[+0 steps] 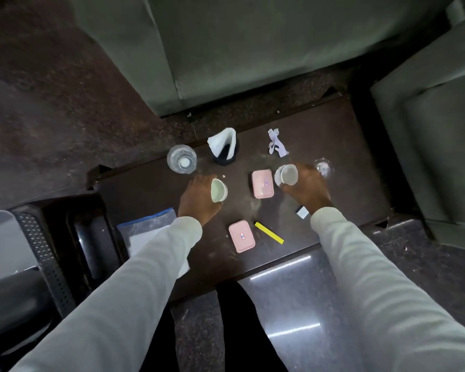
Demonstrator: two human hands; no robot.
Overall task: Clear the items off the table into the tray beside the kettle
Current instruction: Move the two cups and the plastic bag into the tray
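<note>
From the head view, the left hand (199, 200) grips a pale cup (219, 190) and the right hand (308, 187) a second cup (286, 175), both tipped and barely clear of the table (346, 162). Any dregs could spill, I judge. Two pink boxes (262, 183) (241, 236) carry small labels, unreadable. The tray (91, 237) sits left.

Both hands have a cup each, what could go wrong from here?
1. The left hand holds its cup tilted; any leftover liquid, unseen here, might spill.
2. The right hand could knock the pink box touching its cup.
3. The water glass sits at the table edge.
</note>
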